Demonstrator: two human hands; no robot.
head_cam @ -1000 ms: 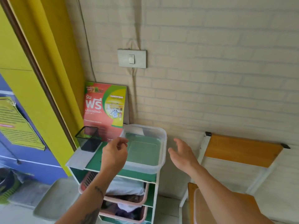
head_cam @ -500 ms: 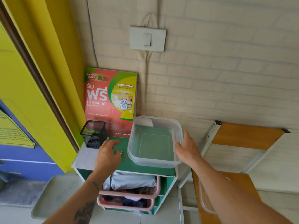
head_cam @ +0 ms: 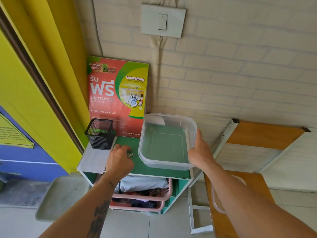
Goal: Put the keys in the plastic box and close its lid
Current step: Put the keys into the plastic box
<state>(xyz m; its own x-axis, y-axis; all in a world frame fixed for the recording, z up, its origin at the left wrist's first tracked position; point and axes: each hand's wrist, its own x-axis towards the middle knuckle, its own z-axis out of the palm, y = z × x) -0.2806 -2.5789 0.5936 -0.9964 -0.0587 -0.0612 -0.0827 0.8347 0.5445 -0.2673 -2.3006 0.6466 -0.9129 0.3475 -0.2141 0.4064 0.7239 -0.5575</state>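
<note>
The right hand [head_cam: 199, 152] grips the open plastic box [head_cam: 165, 143] by its right wall, steadying it, while the left hand [head_cam: 120, 160] curls closed over the keys [head_cam: 130, 154] just to the left.

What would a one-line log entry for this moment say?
left hand: fingers on keys | right hand: steadying plastic box rim | box: open, empty | lid: not on

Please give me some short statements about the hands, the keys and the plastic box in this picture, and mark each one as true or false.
1. The plastic box is empty. True.
2. The keys lie inside the box. False: they are on the green shelf top, at the left hand.
3. The right hand touches the box's right rim. True.
4. The lid is on the box. False: the box is open.
5. The black mesh cup stands right of the box. False: left.
</note>
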